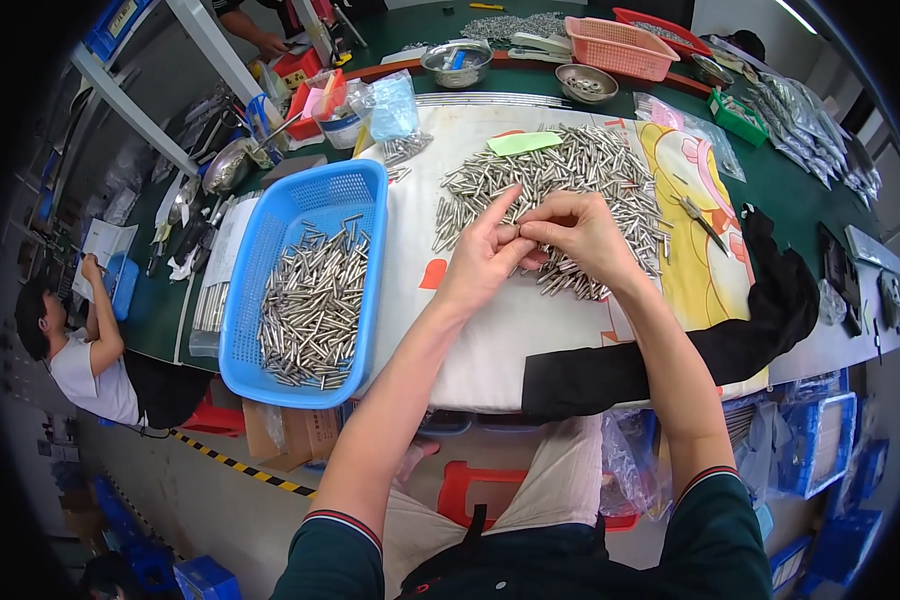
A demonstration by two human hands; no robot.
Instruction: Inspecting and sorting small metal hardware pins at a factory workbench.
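Observation:
My left hand (480, 258) and my right hand (582, 232) meet over the near edge of a big pile of short silvery metal pins (610, 180). Thumbs and fingers of both hands are pinched together at one spot, around something small and mostly hidden that I cannot make out. The left index finger points away toward the pile. To the left of my hands stands a blue plastic basket (232, 300) with many more metal pins (315, 310) inside. A light green slip (525, 143) lies on top of the pile.
The patterned cloth (410, 240) under the pile also carries tweezers (705, 222) and black fabric (610, 380). Farther back are metal bowls (456, 63) and a pink basket (620, 48). Another person (95, 350) sits at the left; a further person's hand (270, 44) shows behind.

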